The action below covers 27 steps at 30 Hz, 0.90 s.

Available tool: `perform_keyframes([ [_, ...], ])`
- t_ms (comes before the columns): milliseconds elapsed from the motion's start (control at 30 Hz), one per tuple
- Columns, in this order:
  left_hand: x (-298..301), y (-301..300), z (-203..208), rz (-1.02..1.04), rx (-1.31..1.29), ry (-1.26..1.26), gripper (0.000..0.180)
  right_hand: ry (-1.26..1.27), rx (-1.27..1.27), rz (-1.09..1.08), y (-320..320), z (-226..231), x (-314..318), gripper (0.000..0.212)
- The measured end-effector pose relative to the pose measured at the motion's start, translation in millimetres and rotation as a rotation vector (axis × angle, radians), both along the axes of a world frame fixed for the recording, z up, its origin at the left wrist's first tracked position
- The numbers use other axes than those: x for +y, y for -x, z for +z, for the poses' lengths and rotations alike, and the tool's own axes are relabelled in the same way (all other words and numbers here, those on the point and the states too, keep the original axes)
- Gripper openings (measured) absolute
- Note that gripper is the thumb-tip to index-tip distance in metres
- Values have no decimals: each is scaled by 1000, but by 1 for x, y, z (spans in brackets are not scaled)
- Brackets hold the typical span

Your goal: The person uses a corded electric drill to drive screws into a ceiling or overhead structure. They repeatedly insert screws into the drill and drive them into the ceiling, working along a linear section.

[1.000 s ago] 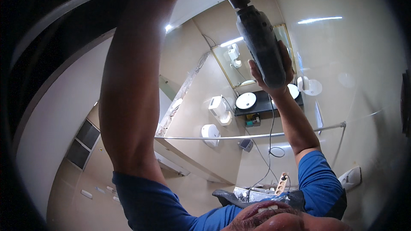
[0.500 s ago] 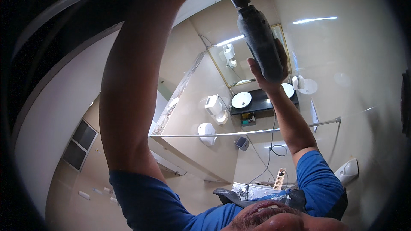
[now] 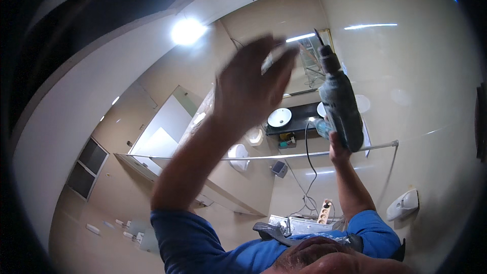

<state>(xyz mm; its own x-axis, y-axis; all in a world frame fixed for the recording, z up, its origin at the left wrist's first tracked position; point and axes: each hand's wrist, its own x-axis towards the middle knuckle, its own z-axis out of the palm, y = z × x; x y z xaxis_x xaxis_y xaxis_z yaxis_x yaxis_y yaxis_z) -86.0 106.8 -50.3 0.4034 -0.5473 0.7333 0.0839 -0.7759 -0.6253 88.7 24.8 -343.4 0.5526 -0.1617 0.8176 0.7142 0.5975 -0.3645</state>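
Note:
My right hand (image 3: 337, 148) grips a dark power drill (image 3: 344, 109) by its lower end. The drill stands nearly upright, with its thin drill bit (image 3: 319, 37) at the top tilted slightly left. A cable (image 3: 307, 155) hangs down beside it. Left of the drill, my left hand (image 3: 246, 86) is raised in mid-air and blurred by motion. Its thumb and fingers are apart, with nothing visible between them. A gap separates this hand from the drill.
A ceiling edge (image 3: 127, 61) with a dark opening beyond curves across the upper left, beside a bright lamp (image 3: 188, 31). A metal rail (image 3: 284, 158) crosses behind my arms. Beyond are white basins (image 3: 279, 117) and a mirror (image 3: 309, 68). A power strip (image 3: 324, 212) lies low behind me.
My left hand has come down from the top edge, away from the drill bit. The drill in my right hand has moved down and right, and a bright lamp now shows.

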Motion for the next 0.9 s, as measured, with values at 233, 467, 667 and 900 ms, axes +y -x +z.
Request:
perform_keyframes([
  [233, 41, 74, -195, 51, 470, 952, 23, 11, 301, 585, 16, -14, -72, 91],
  [467, 56, 172, -338, 385, 666, 1567, 25, -1, 385, 523, 10, -10, -113, 110],
  [667, 19, 220, -393, 553, 849, 1798, 21, -17, 240, 812, 1, -21, -117, 119],
  [900, -14, 227, -437, 703, 947, 1809, 23, 167, 279, 766, 5, -26, -110, 113],
])
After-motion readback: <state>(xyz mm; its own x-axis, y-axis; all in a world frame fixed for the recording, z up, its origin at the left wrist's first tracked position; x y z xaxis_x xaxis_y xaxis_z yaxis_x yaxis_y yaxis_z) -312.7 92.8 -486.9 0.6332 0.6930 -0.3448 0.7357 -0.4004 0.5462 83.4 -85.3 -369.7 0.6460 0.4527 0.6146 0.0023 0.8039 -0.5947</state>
